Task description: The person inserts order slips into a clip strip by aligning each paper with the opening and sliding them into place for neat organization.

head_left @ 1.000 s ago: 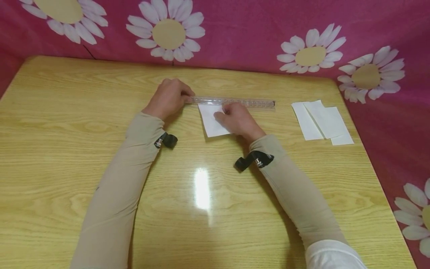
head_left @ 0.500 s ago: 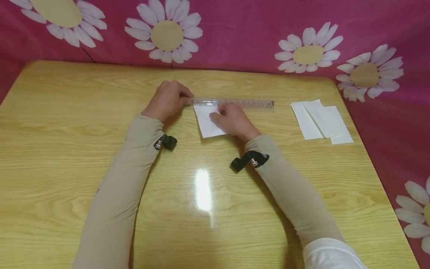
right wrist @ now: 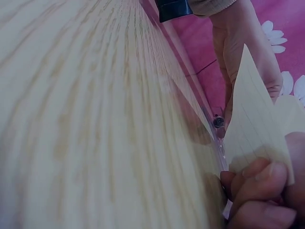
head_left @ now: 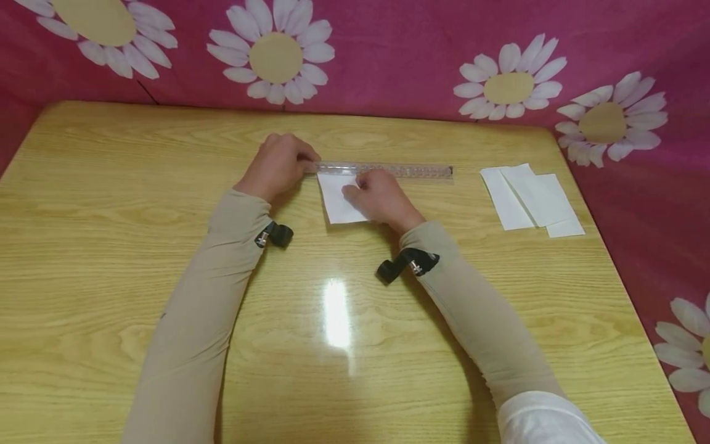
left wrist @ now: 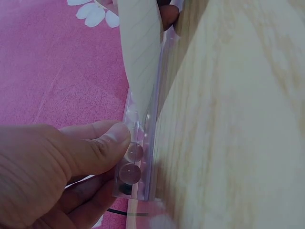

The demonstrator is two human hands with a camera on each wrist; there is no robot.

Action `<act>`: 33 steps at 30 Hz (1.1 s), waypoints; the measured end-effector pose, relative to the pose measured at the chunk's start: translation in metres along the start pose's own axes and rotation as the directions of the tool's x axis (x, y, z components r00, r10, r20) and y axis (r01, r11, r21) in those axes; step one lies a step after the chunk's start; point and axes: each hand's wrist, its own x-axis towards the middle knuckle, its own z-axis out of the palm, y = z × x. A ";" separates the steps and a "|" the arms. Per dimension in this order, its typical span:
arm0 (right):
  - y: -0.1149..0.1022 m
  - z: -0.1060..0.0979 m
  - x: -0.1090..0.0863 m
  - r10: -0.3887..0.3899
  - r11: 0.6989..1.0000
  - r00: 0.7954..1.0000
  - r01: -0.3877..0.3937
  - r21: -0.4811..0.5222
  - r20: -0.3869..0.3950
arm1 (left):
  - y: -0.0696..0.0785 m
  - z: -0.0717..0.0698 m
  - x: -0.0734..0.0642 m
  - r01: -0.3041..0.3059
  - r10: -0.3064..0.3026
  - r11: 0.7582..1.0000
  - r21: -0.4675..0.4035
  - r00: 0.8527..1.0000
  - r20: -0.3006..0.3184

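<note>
My left hand (head_left: 276,165) pinches the left end of a long, clear plastic strip (head_left: 424,172) lying across the far part of the table. Clear round discs show in the strip (left wrist: 130,173) beside the thumb in the left wrist view. Just below the strip, my right hand (head_left: 384,196) grips a small white sheet of paper (head_left: 337,203) with curled fingers. The sheet's upper edge meets the strip; the hand covers its right part. In the right wrist view, faint lines cross the paper (right wrist: 252,114), which stands up from the table at the strip.
Several white paper pieces (head_left: 535,200) lie overlapping near the table's right edge. Behind the wooden table (head_left: 138,166) hangs a pink cloth (head_left: 388,55) with large white daisies. Each wrist carries a black camera mount.
My right hand has slid a little to the left along the strip, carrying the paper with it. The left hand keeps its hold on the strip's end.
</note>
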 end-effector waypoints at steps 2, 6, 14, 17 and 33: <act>-0.002 0.000 0.000 0.016 1.000 1.000 -0.016 -0.002 0.006 | 0.001 -0.001 0.000 0.005 -0.005 1.000 -0.006 1.000 0.004; -0.006 0.001 0.000 0.036 0.999 0.999 -0.037 0.013 0.022 | 0.001 -0.002 0.000 0.006 -0.006 1.000 -0.011 1.000 0.002; -0.014 0.002 0.002 0.031 0.999 0.999 -0.032 0.007 0.024 | 0.001 -0.005 0.001 0.004 -0.004 1.000 -0.008 1.000 0.006; -0.015 0.002 0.002 0.043 0.999 0.999 -0.044 0.032 0.028 | 0.002 -0.006 0.001 0.007 -0.007 1.000 -0.001 1.000 0.014; -0.024 0.005 0.005 -0.004 1.000 1.000 0.003 0.027 0.019 | 0.003 -0.015 0.000 -0.015 0.014 0.999 0.045 1.000 0.025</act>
